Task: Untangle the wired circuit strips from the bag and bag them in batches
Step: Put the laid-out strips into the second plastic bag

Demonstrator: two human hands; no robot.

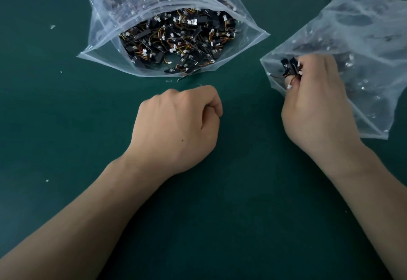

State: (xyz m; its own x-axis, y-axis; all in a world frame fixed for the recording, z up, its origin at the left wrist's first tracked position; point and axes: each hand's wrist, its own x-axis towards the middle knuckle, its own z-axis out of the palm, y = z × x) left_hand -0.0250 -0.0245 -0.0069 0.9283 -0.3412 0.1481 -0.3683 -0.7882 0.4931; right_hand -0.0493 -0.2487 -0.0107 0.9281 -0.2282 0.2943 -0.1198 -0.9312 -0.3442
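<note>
Right hand point(315, 103) was at the mouth of the small bag point(363, 37), thumb and fingers pinched round a small bunch of strips point(290, 67). I could make out 2 black boards poking up, with thin wires and white plugs trailing by the thumb. Left hand point(176, 127) sat on the green mat point(66, 125), fingers curled into a loose fist, and I saw nothing in it. The bulk of the strips point(176, 41) lay heaped inside the big bag point(99, 44), its mouth gaping toward me, well apart from the small one.

My read: these were light, each a stiff little board on a floppy lead. The leads looped through one another, so tugging a wire would likely have dragged neighbours along or strained a joint. I judged the board edges the place to pinch, not the plug or the wire. The bag film looked slick and limp, so the mouth would have needed holding open.
</note>
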